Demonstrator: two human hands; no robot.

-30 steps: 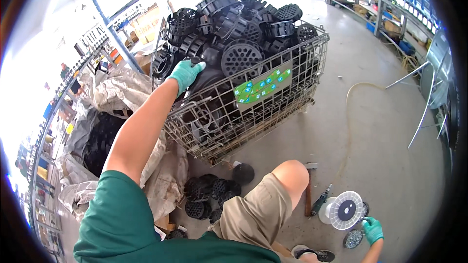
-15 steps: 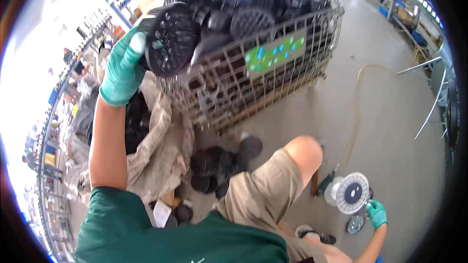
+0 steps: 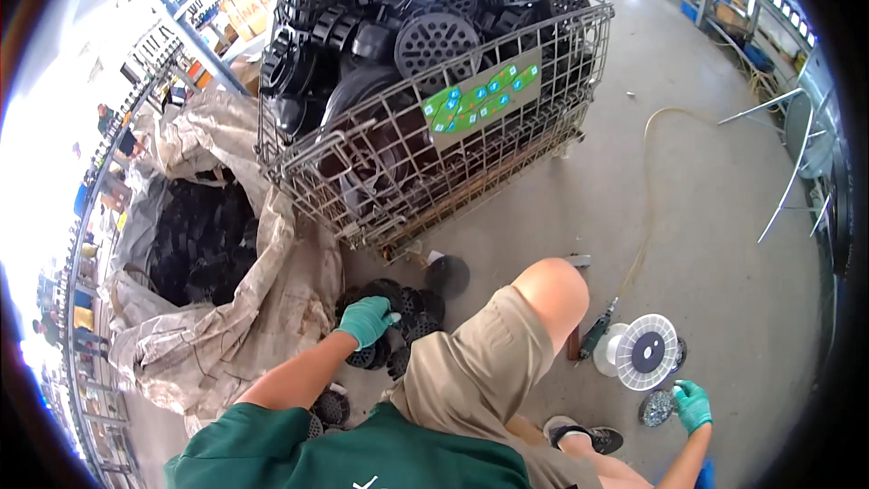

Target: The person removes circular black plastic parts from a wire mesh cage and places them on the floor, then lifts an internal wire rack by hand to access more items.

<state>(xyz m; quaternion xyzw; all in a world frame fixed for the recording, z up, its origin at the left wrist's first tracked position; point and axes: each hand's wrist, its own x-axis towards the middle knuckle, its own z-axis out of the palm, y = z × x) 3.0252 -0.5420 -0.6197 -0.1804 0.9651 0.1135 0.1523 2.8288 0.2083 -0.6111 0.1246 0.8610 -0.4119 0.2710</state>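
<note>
Two forearms (image 3: 294, 376) angled apart, left hand (image 3: 367, 321) over black grates (image 3: 418, 310), right hand (image 3: 692, 406) beside speckled disc (image 3: 655, 408), both grips unclear.

grey floor (image 3: 534, 217) with wire basket (image 3: 471, 167), white spool (image 3: 635, 353), thin hose (image 3: 647, 190), heaped black parts (image 3: 418, 308)

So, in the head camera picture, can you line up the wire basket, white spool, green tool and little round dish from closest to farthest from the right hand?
1. Little round dish: right beside the right hand, on its left.
2. White spool: up and left.
3. Green tool: just left of the spool.
4. Wire basket: way off, toward the top.
</note>
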